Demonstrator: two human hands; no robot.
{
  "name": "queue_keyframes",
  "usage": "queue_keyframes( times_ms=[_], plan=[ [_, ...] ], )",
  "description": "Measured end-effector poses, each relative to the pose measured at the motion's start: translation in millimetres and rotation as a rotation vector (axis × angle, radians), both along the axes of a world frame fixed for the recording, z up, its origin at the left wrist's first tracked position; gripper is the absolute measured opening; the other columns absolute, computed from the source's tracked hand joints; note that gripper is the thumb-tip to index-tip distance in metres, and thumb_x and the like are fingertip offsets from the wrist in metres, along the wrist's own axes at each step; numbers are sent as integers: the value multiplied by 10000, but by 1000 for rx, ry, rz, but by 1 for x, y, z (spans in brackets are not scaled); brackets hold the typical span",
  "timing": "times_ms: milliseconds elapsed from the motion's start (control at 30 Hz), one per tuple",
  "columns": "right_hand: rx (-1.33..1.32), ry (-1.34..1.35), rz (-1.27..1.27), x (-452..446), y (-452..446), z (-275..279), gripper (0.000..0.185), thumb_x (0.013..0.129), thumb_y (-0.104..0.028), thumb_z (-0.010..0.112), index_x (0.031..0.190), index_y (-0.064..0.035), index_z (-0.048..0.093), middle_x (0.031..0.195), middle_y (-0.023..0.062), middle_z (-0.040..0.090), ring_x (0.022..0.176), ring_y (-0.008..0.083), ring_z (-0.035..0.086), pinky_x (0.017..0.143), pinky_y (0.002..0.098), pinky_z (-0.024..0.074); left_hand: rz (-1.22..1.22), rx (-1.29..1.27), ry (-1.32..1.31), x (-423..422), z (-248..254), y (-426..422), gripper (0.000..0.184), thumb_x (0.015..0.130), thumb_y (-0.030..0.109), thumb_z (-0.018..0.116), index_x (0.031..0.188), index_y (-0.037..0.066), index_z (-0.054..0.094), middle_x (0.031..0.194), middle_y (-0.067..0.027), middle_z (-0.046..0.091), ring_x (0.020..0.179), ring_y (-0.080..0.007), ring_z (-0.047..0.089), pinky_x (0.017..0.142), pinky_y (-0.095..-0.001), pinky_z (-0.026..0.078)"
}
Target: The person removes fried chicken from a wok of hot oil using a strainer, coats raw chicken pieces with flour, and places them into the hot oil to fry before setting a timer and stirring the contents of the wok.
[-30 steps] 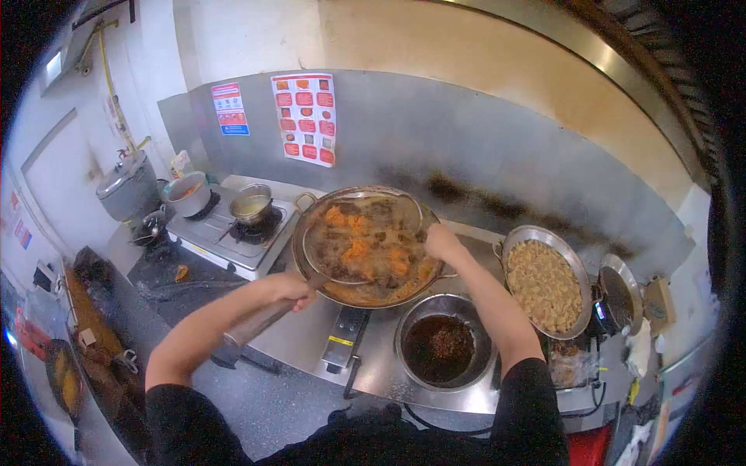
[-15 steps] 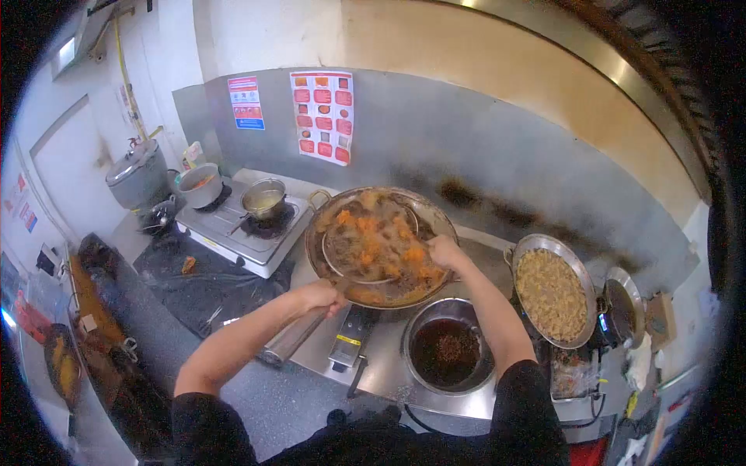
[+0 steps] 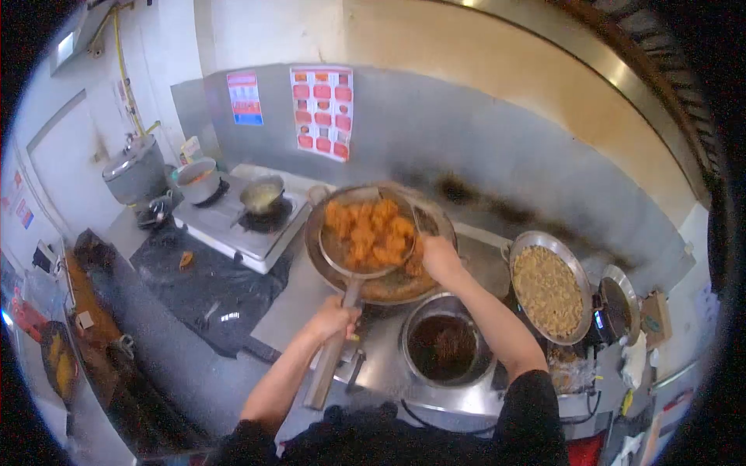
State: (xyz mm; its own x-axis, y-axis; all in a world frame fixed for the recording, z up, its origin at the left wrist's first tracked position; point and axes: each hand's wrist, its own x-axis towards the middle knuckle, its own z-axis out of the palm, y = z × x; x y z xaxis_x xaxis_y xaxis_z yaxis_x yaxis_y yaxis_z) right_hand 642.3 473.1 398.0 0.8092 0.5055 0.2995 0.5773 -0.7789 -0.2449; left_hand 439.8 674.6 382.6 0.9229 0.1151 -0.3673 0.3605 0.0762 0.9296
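My left hand (image 3: pixel 336 318) is wrapped round the long handle of a large round strainer (image 3: pixel 353 273). Orange-brown fried pieces (image 3: pixel 369 233) fill the strainer, which is over the left part of a wide wok (image 3: pixel 431 291). Over the wok's right side, my right hand (image 3: pixel 439 258) is closed on the grip of a thin utensil (image 3: pixel 418 221), partly hidden by the fingers. A few more fried pieces show in the wok beside the strainer. Just below the wok stands a metal bowl of dark liquid (image 3: pixel 444 348).
A two-burner stove (image 3: pixel 252 247) at the left bears a pot (image 3: pixel 198 181) and a small pan (image 3: pixel 263 194). At the right are a pan of pale pieces (image 3: pixel 548 295) and a smaller dark pan (image 3: pixel 618 307). A large lidded pot (image 3: pixel 136 171) stands at the far left.
The strainer has come up out of the oil, now full of fried pieces. Its handle has swung toward my body with my left hand. My right hand has shifted slightly left.
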Motion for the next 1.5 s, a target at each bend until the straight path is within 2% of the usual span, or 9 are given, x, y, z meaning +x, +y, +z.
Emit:
queue_keyframes(
  times_ms=[33,200,367,433,500,600,1067,1167,1500],
  plan=[
    [-147,94,0,9,2,-9,327,809,0,488,1131,20,542,892,278,614,833,440,618,765,487,505,-35,-34,-45,13,-39,9,111,809,69,592,811,-10,515,585,-47,509,434,-148,492,406,-304,440],
    [-46,-21,-77,-17,-3,28,329,838,-32,476,1161,-5,535,851,265,623,832,415,626,739,508,508,-11,90,-5,-8,16,-2,114,847,92,563,799,4,510,560,-38,500,447,-144,501,427,-298,447],
    [-8,-93,-69,-19,-9,14,363,859,-77,447,1207,-28,538,802,257,624,758,420,623,695,506,501,-71,60,-104,-10,21,2,92,843,97,549,791,26,521,547,-28,504,442,-140,499,426,-302,426],
    [-1,-85,-49,-47,-16,-21,384,854,-71,443,1228,-41,529,780,251,625,742,412,624,680,495,507,-107,74,-88,-36,-6,3,116,852,127,558,817,24,517,555,-25,500,440,-139,490,420,-301,421],
    [1,-191,-26,-42,-15,-12,415,848,-65,442,1258,-61,510,771,227,633,745,395,629,678,477,520,-165,83,-144,-15,-16,15,180,870,183,579,864,19,508,569,-27,497,435,-142,477,412,-301,421],
    [112,-61,-156,-62,-15,0,375,851,-61,452,1214,-35,542,750,270,606,714,437,608,660,497,497,-134,38,-85,-27,19,7,171,880,162,570,893,10,492,585,-30,500,451,-143,483,414,-310,430],
    [283,-121,-306,-197,-131,36,367,836,-23,485,1190,-23,585,763,310,559,708,423,596,665,431,474,-386,-55,-105,-93,17,-67,179,877,99,576,936,-9,446,685,-48,487,486,-109,496,380,-286,435],
    [242,-199,-337,-229,-169,30,346,835,-29,469,1157,-9,595,786,302,588,759,432,608,705,483,484,-437,-134,-75,-113,8,-103,202,873,94,577,974,-16,443,685,-45,482,479,-107,495,369,-279,429],
    [321,-53,-431,-298,-243,-6,348,840,-22,475,1169,24,579,783,308,570,717,417,612,640,430,474,-561,-169,-37,-156,-21,-163,231,866,85,574,1013,-25,434,690,-46,479,455,-109,493,362,-277,431]
  ],
)
